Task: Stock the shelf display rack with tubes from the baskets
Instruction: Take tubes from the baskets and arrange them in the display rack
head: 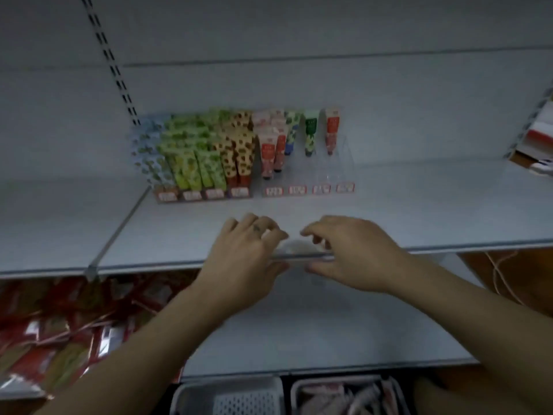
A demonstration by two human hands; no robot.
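My left hand (248, 256) and right hand (350, 253) curl loosely at the shelf edge (449, 250); whether they hold anything, I cannot tell. Tubes (209, 151) stand beyond my fingertips.

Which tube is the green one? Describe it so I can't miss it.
On the upper white shelf, look at the clear rack right of the packed boxes. Three single tubes stand at its back; the green tube is the middle one, the only dark green body, between a blue-ended tube and a red tube.
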